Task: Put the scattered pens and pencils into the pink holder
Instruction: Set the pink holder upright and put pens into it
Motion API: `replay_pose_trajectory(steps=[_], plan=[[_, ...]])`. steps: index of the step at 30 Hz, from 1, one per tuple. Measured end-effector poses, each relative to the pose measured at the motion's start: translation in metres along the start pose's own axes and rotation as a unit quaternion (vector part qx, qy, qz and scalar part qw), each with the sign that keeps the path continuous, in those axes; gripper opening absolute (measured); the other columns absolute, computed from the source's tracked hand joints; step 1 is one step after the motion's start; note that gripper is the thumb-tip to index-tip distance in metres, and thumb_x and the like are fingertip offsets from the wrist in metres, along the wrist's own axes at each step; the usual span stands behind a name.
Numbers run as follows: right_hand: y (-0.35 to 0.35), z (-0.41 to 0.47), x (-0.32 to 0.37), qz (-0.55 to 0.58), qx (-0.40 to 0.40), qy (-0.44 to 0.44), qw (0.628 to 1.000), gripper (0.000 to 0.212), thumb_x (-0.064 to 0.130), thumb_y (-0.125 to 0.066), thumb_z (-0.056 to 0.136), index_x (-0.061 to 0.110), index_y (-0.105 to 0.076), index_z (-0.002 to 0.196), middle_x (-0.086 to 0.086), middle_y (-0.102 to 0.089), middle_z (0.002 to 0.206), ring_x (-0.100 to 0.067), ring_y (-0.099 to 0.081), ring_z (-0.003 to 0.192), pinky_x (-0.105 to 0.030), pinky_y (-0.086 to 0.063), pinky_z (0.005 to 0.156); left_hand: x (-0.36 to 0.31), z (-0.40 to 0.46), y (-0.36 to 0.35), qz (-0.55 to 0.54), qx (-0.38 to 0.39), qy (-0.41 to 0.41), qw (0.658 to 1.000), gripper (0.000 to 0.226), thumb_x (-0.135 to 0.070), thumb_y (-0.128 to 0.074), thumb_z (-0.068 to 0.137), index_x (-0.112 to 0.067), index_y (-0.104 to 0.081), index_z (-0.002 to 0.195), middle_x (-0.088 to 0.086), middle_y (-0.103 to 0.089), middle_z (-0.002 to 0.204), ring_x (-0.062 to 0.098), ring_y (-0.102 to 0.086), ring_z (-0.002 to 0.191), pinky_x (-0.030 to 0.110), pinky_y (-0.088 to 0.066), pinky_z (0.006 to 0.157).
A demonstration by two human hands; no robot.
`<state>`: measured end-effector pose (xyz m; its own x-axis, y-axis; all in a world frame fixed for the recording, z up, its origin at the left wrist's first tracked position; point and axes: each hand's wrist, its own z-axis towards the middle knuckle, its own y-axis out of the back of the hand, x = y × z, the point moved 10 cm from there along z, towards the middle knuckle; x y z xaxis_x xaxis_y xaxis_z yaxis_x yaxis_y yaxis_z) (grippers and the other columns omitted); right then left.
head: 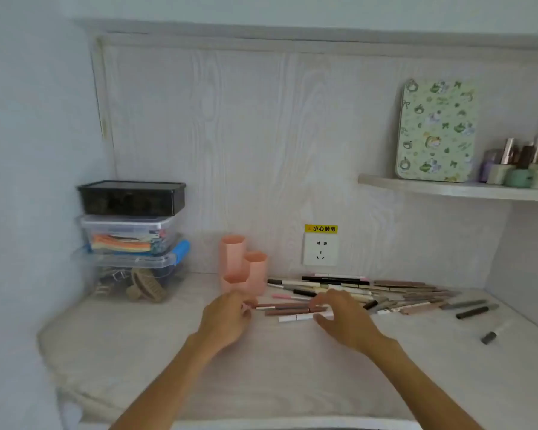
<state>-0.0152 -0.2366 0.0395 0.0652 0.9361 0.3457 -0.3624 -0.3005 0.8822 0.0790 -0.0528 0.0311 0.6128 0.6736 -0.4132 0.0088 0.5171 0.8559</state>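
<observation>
Pink holder (244,270) upright on the white desk (277,367), close to the back wall, three hexagonal tubes of differing height joined together. Just right of it, a spread of pens and pencils (385,294) flat on the desk, mostly lying lengthwise left to right, reaching toward the right wall. A few dark grey pens (475,311) apart at the right end, one short one nearer the desk edge.

Left hand (227,318) just in front of the holder's base, fingers curled, fingertips near the left ends of the nearest brown pens; too blurred to tell whether pinching anything. Right hand (342,315) palm down over the nearest pens, fingers spread and loosely bent, thumb beside a white pen (295,318); no clear grip visible. Hands well apart, the near pens between them.

Stack of three lidded boxes (131,231) at the left against the wall. Wall socket (320,251) with yellow label behind the pens. Shelf (448,189) at upper right with a green patterned tin (437,130) and small bottles (522,166).
</observation>
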Motion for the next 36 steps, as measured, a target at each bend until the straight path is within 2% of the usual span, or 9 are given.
replay_pose_trajectory(steps=[5, 10, 16, 20, 24, 28, 30, 33, 36], plan=[[-0.018, 0.018, -0.003, -0.030, -0.008, 0.023, 0.999, 0.022, 0.034, -0.055, 0.090, 0.030, -0.061, 0.110, 0.007, -0.060, 0.111, -0.013, -0.050, 0.109, -0.026, -0.039, 0.090, 0.000, 0.012, -0.012, 0.023, -0.008, -0.036, 0.999, 0.025, -0.029, -0.052, 0.090, -0.035, -0.062, 0.111, -0.012, -0.060, 0.113, 0.010, -0.056, 0.106, 0.030, -0.049, 0.085], [-0.027, 0.050, -0.009, -0.003, -0.015, 0.049, 0.999, 0.024, 0.037, -0.058, 0.088, 0.031, -0.063, 0.111, 0.008, -0.057, 0.105, -0.011, -0.049, 0.103, -0.023, -0.040, 0.084, -0.005, 0.025, -0.016, 0.107, -0.050, -0.072, 0.990, 0.026, -0.032, -0.045, 0.092, -0.032, -0.060, 0.113, -0.011, -0.056, 0.111, 0.011, -0.052, 0.108, 0.030, -0.045, 0.076], [-0.040, 0.065, -0.002, -0.055, -0.027, 0.125, 0.990, 0.033, 0.037, -0.052, 0.091, 0.034, -0.057, 0.124, 0.007, -0.054, 0.105, -0.013, -0.046, 0.097, -0.025, -0.036, 0.082, 0.011, 0.031, -0.015, 0.040, -0.065, -0.030, 0.997, 0.025, -0.037, -0.048, 0.091, -0.035, -0.059, 0.113, -0.016, -0.057, 0.114, 0.012, -0.055, 0.106, 0.029, -0.046, 0.078], [-0.036, 0.062, -0.014, 0.021, -0.042, 0.087, 0.995, 0.022, 0.032, -0.063, 0.085, 0.034, -0.067, 0.107, 0.016, -0.054, 0.092, -0.010, -0.050, 0.093, -0.024, -0.040, 0.077, 0.019, 0.031, -0.016, 0.014, -0.062, -0.010, 0.998, 0.022, -0.039, -0.053, 0.089, -0.037, -0.063, 0.109, -0.016, -0.060, 0.101, 0.009, -0.057, 0.097, 0.025, -0.042, 0.075], [-0.035, 0.061, -0.027, 0.033, -0.044, 0.066, 0.996, 0.022, 0.035, -0.064, 0.084, 0.036, -0.068, 0.106, 0.022, -0.052, 0.091, -0.007, -0.048, 0.092, -0.024, -0.040, 0.076, 0.030, 0.030, -0.013, 0.031, -0.063, 0.018, 0.997, 0.019, -0.041, -0.056, 0.088, -0.036, -0.068, 0.101, -0.015, -0.058, 0.096, 0.009, -0.055, 0.089, 0.025, -0.042, 0.070], [-0.027, 0.062, -0.030, 0.060, -0.071, 0.050, 0.994, 0.022, 0.035, -0.060, 0.087, 0.033, -0.068, 0.107, 0.019, -0.056, 0.091, -0.008, -0.048, 0.091, -0.021, -0.036, 0.075, 0.031, 0.026, -0.005, -0.005, -0.084, 0.022, 0.996, 0.011, -0.037, -0.058, 0.088, -0.037, -0.067, 0.094, -0.018, -0.056, 0.089, 0.005, -0.055, 0.083, 0.025, -0.045, 0.069], [-0.022, 0.062, -0.031, 0.093, -0.092, 0.036, 0.991, 0.021, 0.032, -0.060, 0.088, 0.033, -0.068, 0.107, 0.020, -0.057, 0.085, -0.008, -0.048, 0.086, -0.018, -0.033, 0.070, 0.030, 0.024, -0.001, -0.039, -0.104, 0.027, 0.993, 0.014, -0.041, -0.056, 0.088, -0.040, -0.064, 0.099, -0.023, -0.055, 0.090, 0.002, -0.053, 0.081, 0.024, -0.042, 0.067], [-0.018, 0.062, -0.030, 0.146, -0.116, 0.016, 0.982, 0.022, 0.029, -0.058, 0.089, 0.029, -0.068, 0.109, 0.013, -0.059, 0.078, -0.009, -0.048, 0.080, -0.019, -0.035, 0.068, 0.020, 0.024, -0.012, -0.028, -0.061, 0.004, 0.998, 0.022, -0.046, -0.052, 0.089, -0.040, -0.064, 0.107, -0.021, -0.058, 0.098, 0.005, -0.056, 0.090, 0.027, -0.047, 0.073], [-0.018, 0.061, -0.031, 0.195, -0.124, -0.006, 0.973, 0.020, 0.025, -0.054, 0.092, 0.024, -0.069, 0.107, 0.006, -0.058, 0.073, -0.014, -0.049, 0.077, -0.025, -0.038, 0.068, 0.020, 0.026, -0.017, -0.013, -0.054, -0.002, 0.998, 0.016, -0.041, -0.057, 0.088, -0.035, -0.070, 0.097, -0.019, -0.061, 0.097, 0.002, -0.055, 0.088, 0.023, -0.043, 0.068]])
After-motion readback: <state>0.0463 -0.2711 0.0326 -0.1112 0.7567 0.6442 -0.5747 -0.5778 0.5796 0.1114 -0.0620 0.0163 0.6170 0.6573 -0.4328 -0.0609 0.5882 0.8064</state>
